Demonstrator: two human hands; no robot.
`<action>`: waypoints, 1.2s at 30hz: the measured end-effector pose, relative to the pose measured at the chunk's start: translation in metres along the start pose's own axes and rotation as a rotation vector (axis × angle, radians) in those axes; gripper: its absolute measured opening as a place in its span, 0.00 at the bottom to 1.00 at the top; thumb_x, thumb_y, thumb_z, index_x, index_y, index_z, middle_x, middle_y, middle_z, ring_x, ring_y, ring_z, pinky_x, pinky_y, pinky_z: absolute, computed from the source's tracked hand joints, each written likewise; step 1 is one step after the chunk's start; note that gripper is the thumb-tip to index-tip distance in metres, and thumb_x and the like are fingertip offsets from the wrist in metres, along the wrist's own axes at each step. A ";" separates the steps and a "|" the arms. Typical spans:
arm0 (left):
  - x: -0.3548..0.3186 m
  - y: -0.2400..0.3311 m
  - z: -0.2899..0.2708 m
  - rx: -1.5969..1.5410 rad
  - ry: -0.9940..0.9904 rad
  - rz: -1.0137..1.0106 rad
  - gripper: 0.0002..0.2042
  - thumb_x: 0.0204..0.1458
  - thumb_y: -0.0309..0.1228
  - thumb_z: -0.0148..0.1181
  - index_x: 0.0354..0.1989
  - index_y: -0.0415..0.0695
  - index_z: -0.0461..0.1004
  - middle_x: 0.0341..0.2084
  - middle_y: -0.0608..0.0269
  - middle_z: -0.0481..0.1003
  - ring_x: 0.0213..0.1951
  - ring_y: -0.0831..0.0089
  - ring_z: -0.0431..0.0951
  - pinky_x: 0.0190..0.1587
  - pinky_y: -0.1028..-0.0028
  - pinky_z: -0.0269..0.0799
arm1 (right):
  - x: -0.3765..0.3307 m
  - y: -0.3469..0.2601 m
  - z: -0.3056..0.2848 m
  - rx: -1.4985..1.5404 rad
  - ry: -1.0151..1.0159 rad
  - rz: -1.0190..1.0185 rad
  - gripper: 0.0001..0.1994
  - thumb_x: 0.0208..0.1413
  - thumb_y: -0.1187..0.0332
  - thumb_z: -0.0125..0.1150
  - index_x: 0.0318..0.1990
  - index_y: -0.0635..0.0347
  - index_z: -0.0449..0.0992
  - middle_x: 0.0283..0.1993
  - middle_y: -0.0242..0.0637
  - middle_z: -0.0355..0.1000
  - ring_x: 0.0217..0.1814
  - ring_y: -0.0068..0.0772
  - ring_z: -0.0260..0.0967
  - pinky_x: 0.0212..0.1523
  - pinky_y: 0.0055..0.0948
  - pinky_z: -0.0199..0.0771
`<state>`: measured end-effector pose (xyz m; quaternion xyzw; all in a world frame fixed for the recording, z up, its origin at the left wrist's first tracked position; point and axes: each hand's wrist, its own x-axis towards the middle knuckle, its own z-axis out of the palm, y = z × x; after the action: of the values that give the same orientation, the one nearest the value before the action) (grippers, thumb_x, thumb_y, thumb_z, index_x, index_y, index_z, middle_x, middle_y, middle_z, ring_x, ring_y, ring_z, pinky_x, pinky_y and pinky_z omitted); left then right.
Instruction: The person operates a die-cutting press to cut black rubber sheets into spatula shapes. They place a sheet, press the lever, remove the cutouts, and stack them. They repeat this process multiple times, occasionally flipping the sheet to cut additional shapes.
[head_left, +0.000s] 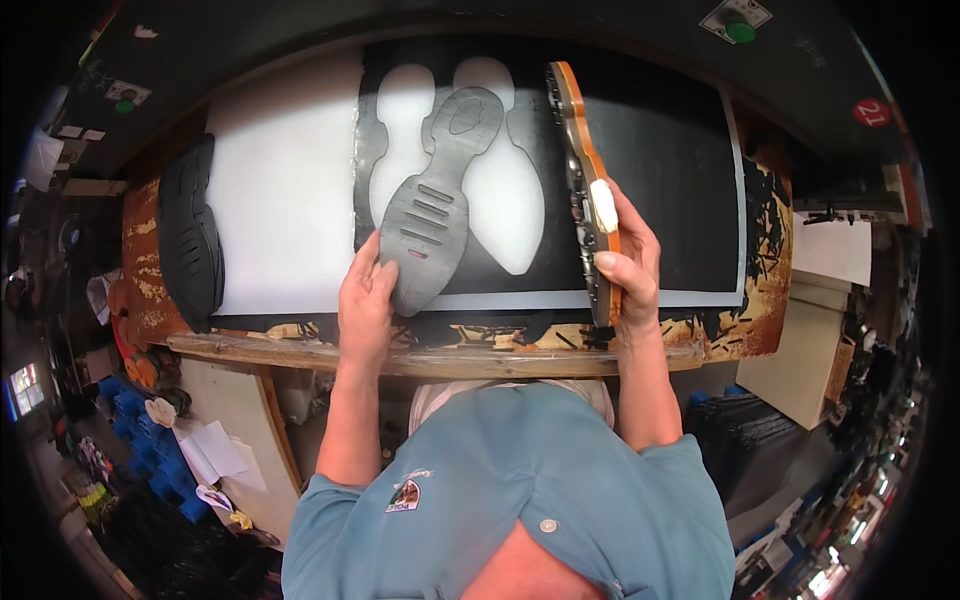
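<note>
Lifted the grey rubber sole cut-out [432, 205] by its broad near end with the left hand [365, 300], fingers pinched on the edge; best peeled slowly, kept flat, clear of the black sheet [660, 170] and its 2 sole-shaped holes. Long axis ran near-to-far, narrow heel end far, leaning slightly right. Right hand [625, 265] clamped on the orange cutting die [585, 185], stood on edge.
</note>
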<state>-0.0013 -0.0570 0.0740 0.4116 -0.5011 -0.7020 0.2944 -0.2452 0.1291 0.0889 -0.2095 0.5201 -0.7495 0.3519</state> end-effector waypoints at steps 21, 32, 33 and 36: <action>0.124 0.022 0.027 -0.126 -0.387 -0.218 0.31 0.67 0.44 0.67 0.69 0.33 0.70 0.53 0.52 0.81 0.53 0.69 0.83 0.55 0.70 0.81 | 0.150 0.047 0.067 -1.270 -0.125 -0.453 0.27 0.65 0.55 0.70 0.62 0.68 0.79 0.66 0.52 0.75 0.69 0.55 0.71 0.70 0.44 0.71; 0.117 0.031 0.045 0.058 -0.483 -0.055 0.25 0.55 0.19 0.62 0.63 0.35 0.69 0.57 0.52 0.77 0.57 0.68 0.78 0.60 0.69 0.79 | 0.154 0.065 0.055 -1.174 -0.232 -0.372 0.21 0.71 0.60 0.64 0.64 0.64 0.80 0.70 0.49 0.75 0.76 0.50 0.66 0.76 0.40 0.62; 0.119 0.028 0.047 -0.033 -0.567 -0.060 0.24 0.55 0.19 0.61 0.63 0.36 0.69 0.57 0.54 0.76 0.57 0.70 0.78 0.59 0.71 0.78 | 0.153 0.065 0.054 -1.104 -0.221 -0.368 0.21 0.72 0.60 0.63 0.65 0.63 0.79 0.69 0.48 0.75 0.74 0.47 0.67 0.75 0.38 0.64; 0.123 0.022 0.055 -0.299 -0.750 -0.020 0.21 0.57 0.17 0.57 0.61 0.39 0.70 0.53 0.61 0.75 0.56 0.74 0.77 0.57 0.74 0.77 | 0.144 0.062 0.051 -0.772 -0.189 -0.152 0.20 0.75 0.62 0.61 0.67 0.62 0.79 0.63 0.39 0.79 0.64 0.29 0.74 0.68 0.28 0.70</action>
<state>-0.1098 -0.1403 0.0683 0.0845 -0.4623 -0.8714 0.1409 -0.2872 -0.0233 0.0425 -0.4321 0.7118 -0.5003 0.2374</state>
